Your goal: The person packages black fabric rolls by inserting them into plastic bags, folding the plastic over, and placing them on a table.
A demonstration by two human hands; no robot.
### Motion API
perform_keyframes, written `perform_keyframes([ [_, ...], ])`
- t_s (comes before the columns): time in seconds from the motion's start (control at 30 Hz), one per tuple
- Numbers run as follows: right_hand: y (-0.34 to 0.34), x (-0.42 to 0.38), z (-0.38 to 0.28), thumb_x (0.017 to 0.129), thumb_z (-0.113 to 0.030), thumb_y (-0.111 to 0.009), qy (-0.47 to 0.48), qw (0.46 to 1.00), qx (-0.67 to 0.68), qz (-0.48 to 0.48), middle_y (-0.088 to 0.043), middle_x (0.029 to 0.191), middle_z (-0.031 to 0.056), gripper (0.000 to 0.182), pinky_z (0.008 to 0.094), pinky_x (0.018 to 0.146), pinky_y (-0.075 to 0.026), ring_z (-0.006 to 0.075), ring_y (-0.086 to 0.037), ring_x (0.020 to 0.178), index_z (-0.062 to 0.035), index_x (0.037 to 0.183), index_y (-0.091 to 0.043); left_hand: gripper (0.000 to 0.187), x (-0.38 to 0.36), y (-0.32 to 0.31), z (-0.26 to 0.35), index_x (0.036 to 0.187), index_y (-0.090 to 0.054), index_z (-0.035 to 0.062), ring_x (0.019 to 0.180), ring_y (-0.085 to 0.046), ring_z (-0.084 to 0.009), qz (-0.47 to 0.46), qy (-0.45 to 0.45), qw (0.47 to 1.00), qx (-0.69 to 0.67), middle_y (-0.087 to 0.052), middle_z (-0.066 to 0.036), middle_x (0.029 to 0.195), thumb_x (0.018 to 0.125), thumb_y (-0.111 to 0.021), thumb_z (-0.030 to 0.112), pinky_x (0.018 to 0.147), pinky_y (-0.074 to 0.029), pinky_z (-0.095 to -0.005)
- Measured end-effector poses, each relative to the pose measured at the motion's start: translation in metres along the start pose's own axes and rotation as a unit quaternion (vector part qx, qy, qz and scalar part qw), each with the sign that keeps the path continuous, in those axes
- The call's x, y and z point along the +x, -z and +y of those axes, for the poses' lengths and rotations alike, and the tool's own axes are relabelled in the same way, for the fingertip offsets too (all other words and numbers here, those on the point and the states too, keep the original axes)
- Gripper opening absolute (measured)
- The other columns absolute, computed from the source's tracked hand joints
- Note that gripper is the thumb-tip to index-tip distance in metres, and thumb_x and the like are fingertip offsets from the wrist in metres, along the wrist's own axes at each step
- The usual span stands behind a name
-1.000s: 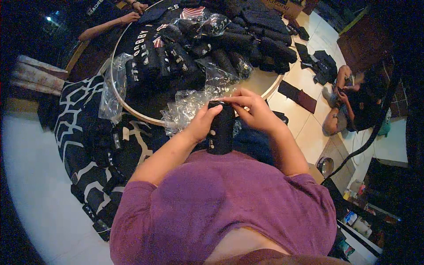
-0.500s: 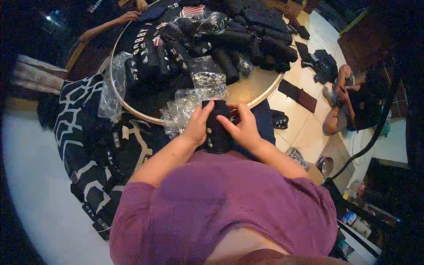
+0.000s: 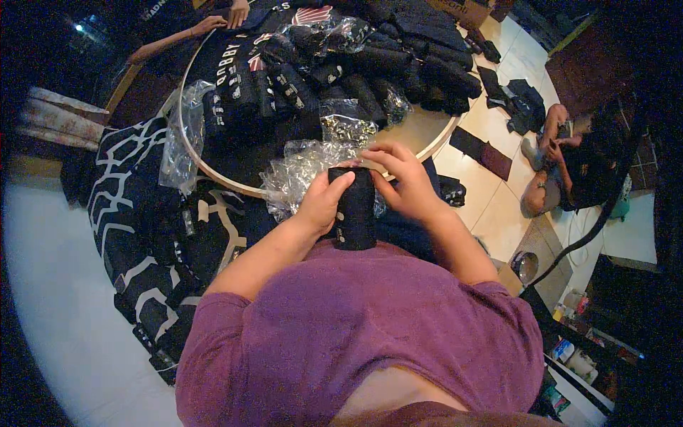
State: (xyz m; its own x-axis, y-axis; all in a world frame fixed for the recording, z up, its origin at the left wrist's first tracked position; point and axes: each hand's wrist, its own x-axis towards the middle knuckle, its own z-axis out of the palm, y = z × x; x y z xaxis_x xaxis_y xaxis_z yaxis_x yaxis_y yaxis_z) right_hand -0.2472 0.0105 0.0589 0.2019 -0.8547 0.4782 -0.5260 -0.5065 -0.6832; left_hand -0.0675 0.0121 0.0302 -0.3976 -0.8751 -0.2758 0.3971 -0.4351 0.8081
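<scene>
Above table edge point(image 3: 427, 146), roll point(image 3: 355, 210) between fingers point(image 3: 340, 183).

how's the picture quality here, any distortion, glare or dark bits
Head view: strong fisheye bend, so the round table rim bows and the corners go black; dim warm light with a reddish cast; glare sparkles on the clear plastic bags; the rolled black garment between the left hand and right hand shows little detail.

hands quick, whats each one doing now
left hand: closed on the black roll
right hand: closed on the roll's top edge
</scene>
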Motion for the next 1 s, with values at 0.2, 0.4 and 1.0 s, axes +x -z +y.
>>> perform_keyframes([
  [0.2,0.005,0.002,0.006,0.071,-0.001,-0.061,0.030,0.988,-0.058,-0.140,-0.056,0.096,0.0119,0.035,0.0405,0.080,-0.045,0.0327,-0.053,0.094,-0.0083,0.104,-0.061,0.027,-0.002,-0.001,0.002,0.113,-0.052,0.0007,0.089,-0.057,-0.0124,0.015,-0.003,1.000,0.006,-0.058,-0.006,0.102,0.089,-0.054,0.013,0.078,-0.048,-0.0264],
  [0.4,0.002,0.002,0.003,0.071,0.002,-0.057,0.006,0.993,-0.057,-0.107,-0.057,0.094,0.0109,0.038,0.0387,0.078,-0.045,0.0316,-0.053,0.092,-0.0124,0.106,-0.062,0.030,-0.001,0.001,0.001,0.117,-0.051,0.0003,0.091,-0.057,-0.0121,0.011,-0.008,1.000,0.006,-0.059,-0.006,0.104,0.089,-0.055,0.012,0.079,-0.048,-0.0266],
  [1.0,-0.015,-0.007,0.010,0.079,-0.004,-0.060,-0.021,0.999,-0.009,0.028,-0.057,0.085,0.0125,0.010,0.0372,0.068,-0.047,0.0319,-0.057,0.079,-0.0028,0.089,-0.058,0.035,-0.006,-0.004,-0.003,0.122,-0.047,0.0040,0.091,-0.058,-0.0133,0.008,-0.014,0.997,0.074,-0.059,-0.006,0.105,0.091,-0.054,0.020,0.081,-0.048,-0.0278],
])
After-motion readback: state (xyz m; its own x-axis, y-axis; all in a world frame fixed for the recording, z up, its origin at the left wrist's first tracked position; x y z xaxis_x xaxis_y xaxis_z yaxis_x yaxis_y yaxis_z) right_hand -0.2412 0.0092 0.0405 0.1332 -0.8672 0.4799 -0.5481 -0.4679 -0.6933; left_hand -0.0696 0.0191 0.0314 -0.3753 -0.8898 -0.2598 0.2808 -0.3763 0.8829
